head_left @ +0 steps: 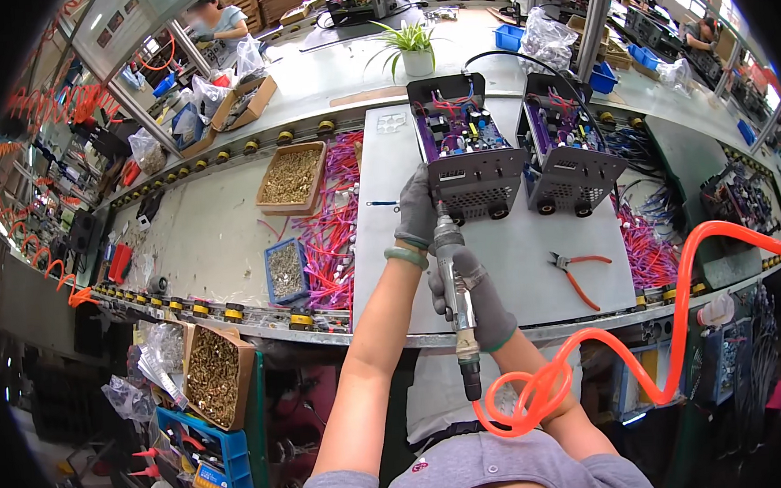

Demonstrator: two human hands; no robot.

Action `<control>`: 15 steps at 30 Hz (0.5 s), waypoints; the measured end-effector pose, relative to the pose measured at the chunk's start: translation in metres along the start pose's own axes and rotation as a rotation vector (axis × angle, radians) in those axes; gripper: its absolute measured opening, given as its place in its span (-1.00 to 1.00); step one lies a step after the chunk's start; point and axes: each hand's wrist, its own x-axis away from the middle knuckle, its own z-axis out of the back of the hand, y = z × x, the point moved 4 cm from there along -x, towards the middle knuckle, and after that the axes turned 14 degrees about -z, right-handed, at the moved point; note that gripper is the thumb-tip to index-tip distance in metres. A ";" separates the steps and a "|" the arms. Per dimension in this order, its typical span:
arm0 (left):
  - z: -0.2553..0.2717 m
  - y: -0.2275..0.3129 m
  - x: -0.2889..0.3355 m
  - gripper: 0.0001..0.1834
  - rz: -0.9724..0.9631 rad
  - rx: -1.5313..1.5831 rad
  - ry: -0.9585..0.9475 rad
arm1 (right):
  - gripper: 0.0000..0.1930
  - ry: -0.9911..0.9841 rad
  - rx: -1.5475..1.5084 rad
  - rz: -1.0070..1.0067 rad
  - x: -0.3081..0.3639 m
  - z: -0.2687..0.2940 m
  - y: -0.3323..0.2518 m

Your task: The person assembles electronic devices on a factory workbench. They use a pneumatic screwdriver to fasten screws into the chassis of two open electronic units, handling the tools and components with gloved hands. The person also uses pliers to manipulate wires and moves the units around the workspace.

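In my right hand [482, 297], gloved in grey, is a pneumatic screwdriver [452, 276] with a coiled orange air hose [630, 355] at its rear. Its tip meets the lower left of the front panel on an open black metal case [475, 173], fitted with purple circuit boards and wires. My left hand [417, 209], also gloved, grips that case at its left front corner, beside the screwdriver tip; its fingertips are partly hidden. A second, similar case [572, 159] stands just to the right. Both cases rest on a pale board [498, 282].
Red-handled cutters [582, 274] lie on the board's right. Bundles of red and purple wires [332, 229] flank it. Leftward are a box of brass-coloured screws [290, 180] and a blue tray of small parts [286, 271]. A potted plant [416, 57] stands behind; other people sit farther off.
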 end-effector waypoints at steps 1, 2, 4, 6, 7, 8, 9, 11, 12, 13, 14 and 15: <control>0.000 0.004 0.002 -0.65 -0.052 -0.074 -0.037 | -0.51 -0.016 -0.021 -0.037 0.004 0.003 0.001; 0.000 0.007 0.006 -0.65 -0.100 -0.151 -0.070 | -0.52 -0.030 -0.045 -0.079 0.010 0.013 0.002; 0.008 0.014 0.016 -0.63 -0.027 -0.009 0.009 | -0.54 -0.093 -0.009 -0.141 0.036 0.020 -0.008; 0.013 0.028 0.036 -0.61 0.017 -0.011 0.056 | -0.34 0.043 0.229 -0.217 0.065 0.056 -0.010; 0.016 0.045 0.052 -0.65 -0.019 -0.168 0.012 | -0.28 0.103 0.357 -0.226 0.096 0.041 -0.026; 0.016 0.053 0.066 -0.68 0.097 -0.217 -0.104 | -0.25 0.147 0.347 -0.208 0.112 0.052 -0.025; 0.021 0.059 0.082 -0.71 0.204 -0.276 -0.213 | -0.22 0.175 0.341 -0.194 0.127 0.061 -0.022; 0.039 0.044 0.110 -0.75 0.117 -0.576 -0.331 | -0.22 0.220 0.356 -0.176 0.141 0.076 -0.022; 0.043 0.038 0.122 -0.77 0.078 -0.732 -0.392 | -0.25 0.239 0.370 -0.186 0.145 0.085 -0.021; 0.042 0.041 0.128 -0.77 0.043 -0.828 -0.387 | -0.28 0.255 0.380 -0.194 0.144 0.090 -0.020; 0.039 0.043 0.132 -0.76 0.007 -0.923 -0.383 | -0.27 0.265 0.364 -0.209 0.142 0.093 -0.019; 0.035 0.044 0.134 -0.76 -0.030 -1.017 -0.380 | -0.27 0.277 0.347 -0.223 0.141 0.095 -0.017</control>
